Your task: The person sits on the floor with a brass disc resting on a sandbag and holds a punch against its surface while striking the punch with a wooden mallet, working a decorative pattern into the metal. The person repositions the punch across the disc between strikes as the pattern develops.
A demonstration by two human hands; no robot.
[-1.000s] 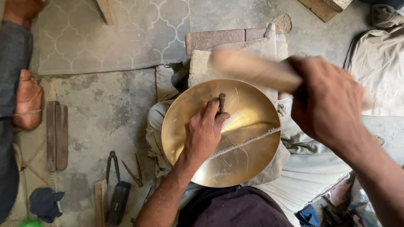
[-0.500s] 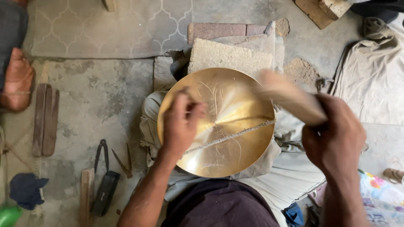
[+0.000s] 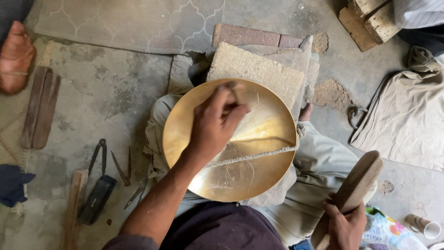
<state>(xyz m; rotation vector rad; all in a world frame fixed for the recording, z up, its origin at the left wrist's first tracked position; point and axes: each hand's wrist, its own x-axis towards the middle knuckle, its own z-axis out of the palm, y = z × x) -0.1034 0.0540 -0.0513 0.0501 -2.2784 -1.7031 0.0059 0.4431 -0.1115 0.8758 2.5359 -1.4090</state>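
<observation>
A round brass bowl (image 3: 259,157) rests on my lap, with a pale scratched line running across its inside. My left hand (image 3: 215,122) lies inside the bowl near its far rim, fingers closed around a thin dark metal tool (image 3: 232,88) whose tip touches the brass. My right hand (image 3: 344,227) is low at my right knee, gripping a flat wooden mallet (image 3: 356,185) that points up and away from the bowl.
A rough stone block (image 3: 254,67) and bricks (image 3: 254,34) lie beyond the bowl. Pliers (image 3: 99,155), a dark block and metal punches (image 3: 125,171) lie on the floor at left. Another person's foot (image 3: 16,55) is at far left. Beige cloth (image 3: 407,115) at right.
My right hand dropped from above the bowl to my right knee with the mallet. My left hand shifted toward the bowl's far rim with the tool.
</observation>
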